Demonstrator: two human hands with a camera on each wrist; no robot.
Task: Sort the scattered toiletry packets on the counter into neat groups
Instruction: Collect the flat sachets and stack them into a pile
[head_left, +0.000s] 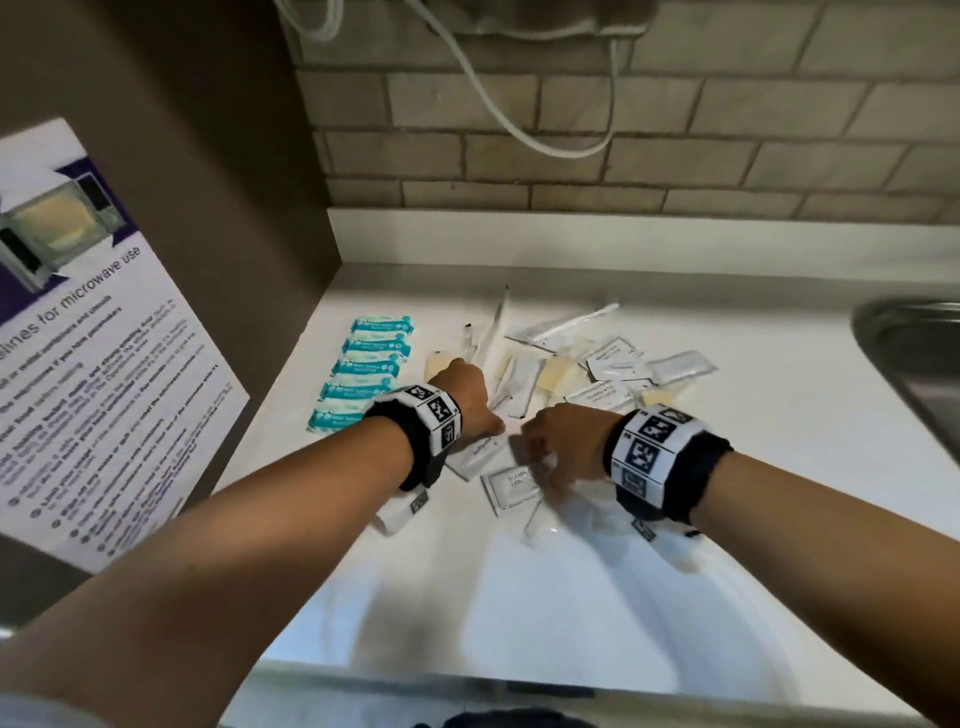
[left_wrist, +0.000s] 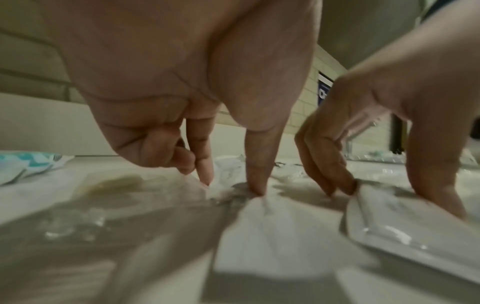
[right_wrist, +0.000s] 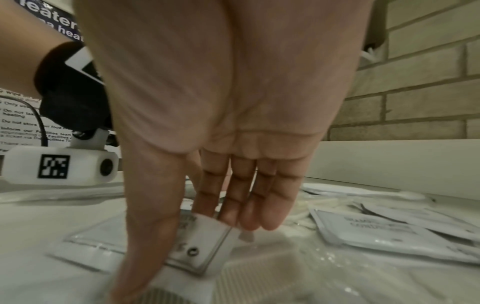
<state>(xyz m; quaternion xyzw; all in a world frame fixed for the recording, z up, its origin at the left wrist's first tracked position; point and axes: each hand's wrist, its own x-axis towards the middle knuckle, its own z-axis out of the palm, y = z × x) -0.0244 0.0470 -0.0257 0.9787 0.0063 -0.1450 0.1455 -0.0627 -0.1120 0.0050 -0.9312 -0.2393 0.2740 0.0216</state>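
Teal packets (head_left: 370, 373) lie in a tidy column at the left of the white counter (head_left: 519, 597). Loose white sachets and clear-wrapped items (head_left: 613, 366) are scattered behind my hands. My left hand (head_left: 491, 423) (left_wrist: 231, 185) points thumb and index finger down onto the end of a white toothpaste packet (head_left: 478, 452) (left_wrist: 262, 230), with its other fingers curled. Just to the right, my right hand (head_left: 530, 447) (right_wrist: 187, 232) pinches the raised edge of a white shampoo sachet (head_left: 511, 483) (right_wrist: 205, 240) between thumb and nearly straight fingers.
A steel sink (head_left: 914, 358) sits at the right edge. A brown cabinet side with a microwave poster (head_left: 104, 338) walls off the left. A brick wall with a hanging white cord (head_left: 498, 109) stands behind. A clear-wrapped comb (right_wrist: 262, 267) lies under my right palm.
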